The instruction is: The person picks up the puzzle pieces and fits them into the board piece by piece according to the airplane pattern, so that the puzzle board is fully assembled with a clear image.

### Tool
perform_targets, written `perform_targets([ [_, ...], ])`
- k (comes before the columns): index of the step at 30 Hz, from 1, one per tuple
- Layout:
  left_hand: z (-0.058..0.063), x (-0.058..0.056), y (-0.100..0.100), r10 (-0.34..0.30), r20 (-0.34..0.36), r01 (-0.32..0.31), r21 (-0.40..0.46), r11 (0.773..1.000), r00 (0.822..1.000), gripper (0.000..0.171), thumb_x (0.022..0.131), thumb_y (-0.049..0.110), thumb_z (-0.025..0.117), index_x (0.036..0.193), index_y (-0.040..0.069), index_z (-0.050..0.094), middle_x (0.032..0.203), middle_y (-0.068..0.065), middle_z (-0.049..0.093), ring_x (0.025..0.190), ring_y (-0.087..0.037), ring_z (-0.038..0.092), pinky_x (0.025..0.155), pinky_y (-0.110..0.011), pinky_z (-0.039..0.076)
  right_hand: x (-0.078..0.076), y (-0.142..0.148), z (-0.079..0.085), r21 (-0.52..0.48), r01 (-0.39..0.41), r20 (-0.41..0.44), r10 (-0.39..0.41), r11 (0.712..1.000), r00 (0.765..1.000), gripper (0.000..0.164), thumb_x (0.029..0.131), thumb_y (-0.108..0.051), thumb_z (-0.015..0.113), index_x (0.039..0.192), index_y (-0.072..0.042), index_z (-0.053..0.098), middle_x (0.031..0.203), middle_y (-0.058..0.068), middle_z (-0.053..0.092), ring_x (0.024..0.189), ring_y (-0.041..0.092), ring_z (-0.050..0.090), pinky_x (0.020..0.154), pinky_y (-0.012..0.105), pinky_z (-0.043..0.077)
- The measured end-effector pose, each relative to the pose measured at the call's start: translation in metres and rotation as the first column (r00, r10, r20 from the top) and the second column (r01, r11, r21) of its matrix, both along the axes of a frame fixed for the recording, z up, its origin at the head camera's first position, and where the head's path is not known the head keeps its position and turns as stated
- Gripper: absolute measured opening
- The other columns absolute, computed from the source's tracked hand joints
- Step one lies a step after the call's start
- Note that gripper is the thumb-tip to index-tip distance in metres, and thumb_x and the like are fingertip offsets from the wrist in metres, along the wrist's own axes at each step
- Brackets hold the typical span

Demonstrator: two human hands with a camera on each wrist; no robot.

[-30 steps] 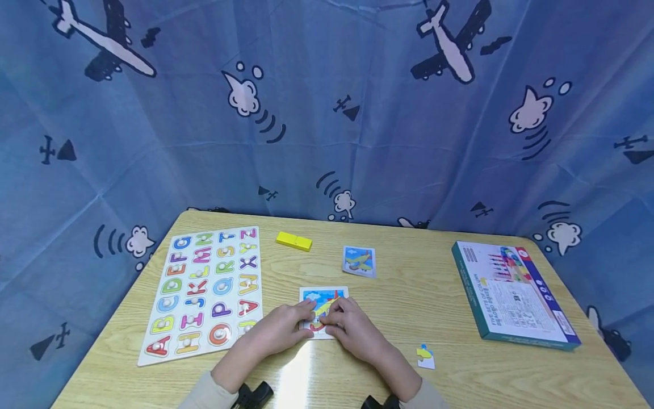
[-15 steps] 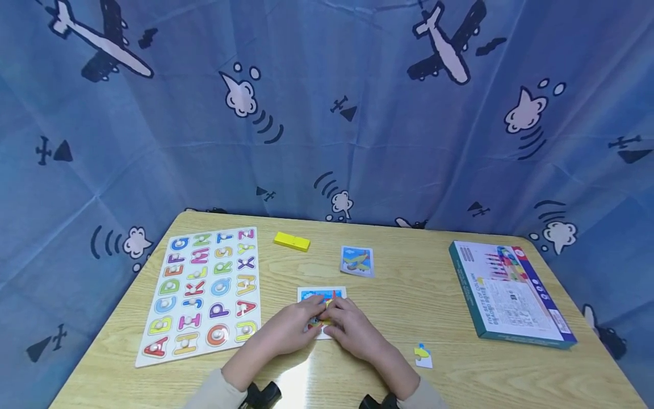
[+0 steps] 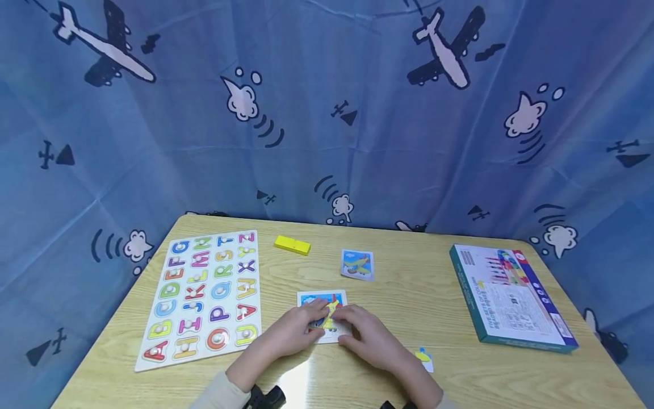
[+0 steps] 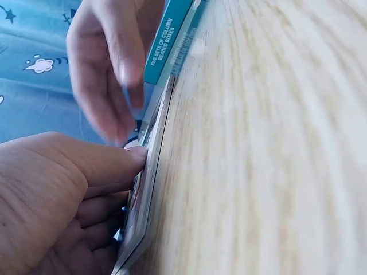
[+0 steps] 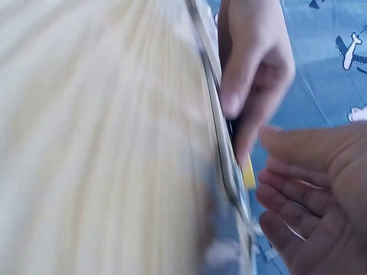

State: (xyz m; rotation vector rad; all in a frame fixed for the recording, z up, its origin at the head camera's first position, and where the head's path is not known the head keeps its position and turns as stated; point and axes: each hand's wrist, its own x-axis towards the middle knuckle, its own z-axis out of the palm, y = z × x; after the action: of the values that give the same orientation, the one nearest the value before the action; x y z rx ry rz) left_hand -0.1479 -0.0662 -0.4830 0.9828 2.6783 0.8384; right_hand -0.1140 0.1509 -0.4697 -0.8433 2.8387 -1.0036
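A small jigsaw puzzle with a yellow airplane picture lies in its white-rimmed board, in front of the person. On its left part rests the left hand, with fingers lying over the picture and the thumb near the lower rim. The right hand hovers at the board's right edge, fingers spread apart from the thumb, and the right wrist view shows this hand with nothing in it. A loose puzzle piece, blue, yellow and white, lies by the right forearm, which partly covers it.
A picture card of the same airplane lies behind the puzzle, with a yellow block to its left. The alphabet board takes up the table's left side. At the right lies a flat box; a blue curtain hangs behind.
The right hand has come off the middle of the puzzle and moved right, its fingers opening and uncovering more of the airplane. The left hand has stayed on the puzzle.
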Motion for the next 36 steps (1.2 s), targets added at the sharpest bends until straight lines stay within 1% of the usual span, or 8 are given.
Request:
perform_targets([
  [4, -0.001, 0.000, 0.000, -0.001, 0.011, 0.001, 0.002, 1.000, 1.000, 0.046, 0.092, 0.023, 0.061, 0.135, 0.006, 0.053, 0.148, -0.008, 0.041, 0.138, -0.025, 0.037, 0.111, -0.044, 0.034, 0.012, 0.028, 0.007, 0.049, 0.104, 0.036, -0.105, 0.993, 0.994, 0.038, 0.086, -0.016, 0.069, 0.122, -0.008, 0.060, 0.124, 0.002, 0.060, 0.118, 0.023, 0.056, 0.099, 0.045, 0.047],
  [9, 0.000, 0.000, 0.000, -0.007, 0.038, 0.006, 0.006, 1.000, 0.999, 0.047, 0.092, 0.022, 0.061, 0.135, 0.005, 0.052, 0.148, -0.009, 0.040, 0.139, -0.026, 0.036, 0.112, -0.044, 0.033, 0.031, 0.067, 0.011, 0.115, 0.237, 0.079, -0.247, 0.965, 0.966, 0.043, 0.084, -0.022, 0.071, 0.124, -0.012, 0.060, 0.124, -0.001, 0.060, 0.119, 0.024, 0.056, 0.099, 0.046, 0.046],
  [13, 0.000, -0.001, 0.000, -0.007, 0.046, 0.007, 0.011, 1.000, 0.999, 0.046, 0.092, 0.021, 0.061, 0.135, 0.004, 0.052, 0.148, -0.008, 0.041, 0.139, -0.026, 0.035, 0.113, -0.044, 0.032, 0.043, 0.091, 0.015, 0.157, 0.291, 0.108, -0.309, 0.944, 0.945, 0.046, 0.083, -0.029, 0.072, 0.125, -0.014, 0.059, 0.125, -0.002, 0.059, 0.119, 0.023, 0.055, 0.098, 0.045, 0.047],
  [17, -0.001, -0.002, -0.001, -0.009, 0.049, 0.008, 0.021, 1.000, 0.999, 0.047, 0.093, 0.022, 0.060, 0.136, 0.005, 0.052, 0.148, -0.008, 0.040, 0.140, -0.025, 0.034, 0.113, -0.043, 0.032, 0.052, 0.106, 0.018, 0.184, 0.328, 0.188, -0.361, 0.926, 0.913, 0.050, 0.082, -0.037, 0.071, 0.126, -0.016, 0.059, 0.126, -0.001, 0.058, 0.121, 0.027, 0.053, 0.101, 0.050, 0.044],
  [20, -0.003, -0.003, -0.002, -0.015, 0.055, 0.014, 0.027, 1.000, 0.998, 0.047, 0.093, 0.022, 0.060, 0.136, 0.005, 0.051, 0.149, -0.008, 0.039, 0.140, -0.025, 0.033, 0.113, -0.044, 0.032, 0.058, 0.115, 0.017, 0.196, 0.342, 0.181, -0.377, 0.919, 0.908, 0.051, 0.082, -0.042, 0.071, 0.125, -0.018, 0.059, 0.124, -0.002, 0.058, 0.119, 0.026, 0.054, 0.100, 0.051, 0.044],
  [24, -0.004, -0.003, -0.002, -0.021, 0.061, 0.020, 0.031, 0.999, 0.998, 0.047, 0.094, 0.022, 0.059, 0.137, 0.006, 0.051, 0.149, -0.007, 0.039, 0.140, -0.025, 0.032, 0.113, -0.044, 0.032, 0.063, 0.120, 0.013, 0.206, 0.347, 0.115, -0.374, 0.915, 0.920, 0.048, 0.080, -0.043, 0.072, 0.121, -0.021, 0.061, 0.119, -0.010, 0.058, 0.113, 0.020, 0.056, 0.096, 0.045, 0.048],
  [32, -0.004, -0.003, -0.002, -0.022, 0.067, 0.020, 0.024, 1.000, 0.998, 0.046, 0.094, 0.022, 0.059, 0.137, 0.006, 0.051, 0.149, -0.006, 0.039, 0.141, -0.024, 0.032, 0.113, -0.043, 0.032, 0.061, 0.125, 0.003, 0.215, 0.337, 0.122, -0.368, 0.917, 0.922, 0.029, 0.083, -0.027, 0.072, 0.111, -0.027, 0.068, 0.107, -0.016, 0.054, 0.099, 0.007, 0.053, 0.084, 0.025, 0.051],
  [36, -0.003, -0.003, -0.002, -0.020, 0.066, 0.019, 0.011, 1.000, 0.998, 0.046, 0.094, 0.022, 0.059, 0.137, 0.007, 0.051, 0.149, -0.005, 0.040, 0.141, -0.024, 0.032, 0.113, -0.042, 0.032, 0.061, 0.127, 0.000, 0.184, 0.338, 0.119, -0.362, 0.923, 0.924, 0.025, 0.083, -0.024, 0.072, 0.108, -0.027, 0.070, 0.103, -0.014, 0.055, 0.092, 0.002, 0.051, 0.077, 0.020, 0.050],
])
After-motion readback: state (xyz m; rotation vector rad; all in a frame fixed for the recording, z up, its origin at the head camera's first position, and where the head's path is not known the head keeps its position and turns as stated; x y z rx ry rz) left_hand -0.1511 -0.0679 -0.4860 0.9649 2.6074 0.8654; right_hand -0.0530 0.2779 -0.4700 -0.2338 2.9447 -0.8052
